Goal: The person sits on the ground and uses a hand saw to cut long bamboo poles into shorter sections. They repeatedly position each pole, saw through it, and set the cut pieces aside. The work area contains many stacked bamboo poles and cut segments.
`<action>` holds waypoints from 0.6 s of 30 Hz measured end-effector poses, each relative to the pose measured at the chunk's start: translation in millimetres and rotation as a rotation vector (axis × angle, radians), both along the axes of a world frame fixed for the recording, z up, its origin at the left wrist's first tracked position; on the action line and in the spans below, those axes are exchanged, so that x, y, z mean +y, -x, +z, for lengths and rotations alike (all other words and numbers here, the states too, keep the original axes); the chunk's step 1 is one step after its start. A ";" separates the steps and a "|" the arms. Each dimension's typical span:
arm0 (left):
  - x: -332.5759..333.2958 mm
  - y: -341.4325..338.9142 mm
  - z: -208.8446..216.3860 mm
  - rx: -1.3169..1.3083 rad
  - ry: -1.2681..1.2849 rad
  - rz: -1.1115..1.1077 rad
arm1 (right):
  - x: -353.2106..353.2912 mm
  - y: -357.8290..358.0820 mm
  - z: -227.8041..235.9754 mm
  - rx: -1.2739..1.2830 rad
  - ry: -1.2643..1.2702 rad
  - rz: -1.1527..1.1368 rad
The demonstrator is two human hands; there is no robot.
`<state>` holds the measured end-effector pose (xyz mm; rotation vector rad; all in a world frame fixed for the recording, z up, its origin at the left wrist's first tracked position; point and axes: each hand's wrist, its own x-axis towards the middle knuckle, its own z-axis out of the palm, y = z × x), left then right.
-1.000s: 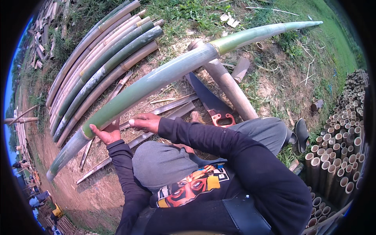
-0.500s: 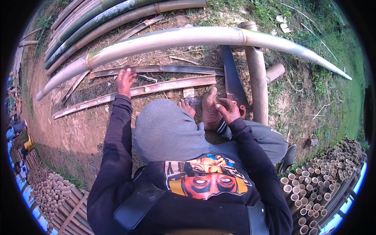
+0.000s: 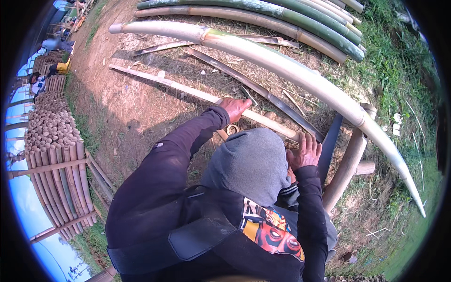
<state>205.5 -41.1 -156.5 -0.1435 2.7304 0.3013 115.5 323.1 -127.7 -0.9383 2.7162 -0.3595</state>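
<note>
A long split bamboo strip point(image 3: 174, 84) lies slantwise before me, pale face showing. My left hand point(image 3: 235, 109) is closed around it right of its middle. At its right end, my right hand point(image 3: 306, 151) has its fingers bent over the tip, with the thumb side partly hidden. Just right of that hand is the dark blade of a handsaw point(image 3: 330, 145); its handle is hidden behind my arm. Beyond the strip, a second, darker split bamboo piece point(image 3: 253, 85) rests on the ground. My raised knee in grey cloth point(image 3: 249, 160) is between my arms.
A long bamboo pole point(image 3: 277, 68) crosses in front, over a bamboo post point(image 3: 345, 169) at the right. More poles point(image 3: 263, 21) lie at the far side. Stacked bamboo point(image 3: 56, 136) stands at the left, with a person in yellow point(image 3: 62, 67) beyond it.
My view has swung to the left. My left hand, open above the strip before, now grips it. My right hand has left the foot and saw handle area for the strip's right end.
</note>
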 end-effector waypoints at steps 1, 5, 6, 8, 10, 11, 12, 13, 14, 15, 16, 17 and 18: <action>1.0 -1.5 4.8 0.063 -0.021 -0.044 | -2.1 3.2 1.6 0.022 -0.019 0.016; 7.9 11.9 39.5 0.288 -0.096 -0.088 | 9.6 30.1 16.3 0.026 -0.026 0.010; 13.6 19.9 51.3 0.327 -0.074 -0.101 | 16.0 40.9 21.9 0.049 0.032 0.010; 24.5 39.7 77.5 0.519 -0.061 -0.113 | 28.1 63.6 32.8 0.131 0.071 0.017; 31.1 65.1 104.3 0.569 0.052 -0.175 | 39.0 86.7 43.1 0.188 0.198 0.053; 32.5 76.6 117.1 0.637 0.105 -0.234 | 43.6 97.5 46.9 0.194 0.233 0.040; 35.4 89.0 128.2 0.648 0.107 -0.252 | 47.8 107.0 49.8 0.190 0.277 0.030; 38.7 101.5 137.8 0.611 0.122 -0.270 | 51.6 115.7 51.7 0.163 0.313 0.006; 43.0 113.8 145.1 0.617 0.128 -0.287 | 55.7 123.8 52.9 0.215 0.358 0.028; 48.4 124.4 149.9 0.567 0.141 -0.274 | 59.9 130.9 53.2 0.232 0.373 0.002; 54.1 134.6 152.6 0.541 0.143 -0.265 | 64.4 137.6 53.0 0.227 0.382 -0.027; 57.6 143.1 153.4 0.529 0.125 -0.280 | 69.0 144.6 52.9 0.288 0.369 -0.010; 61.3 150.8 152.4 0.561 0.120 -0.286 | 73.9 150.8 52.1 0.314 0.366 -0.020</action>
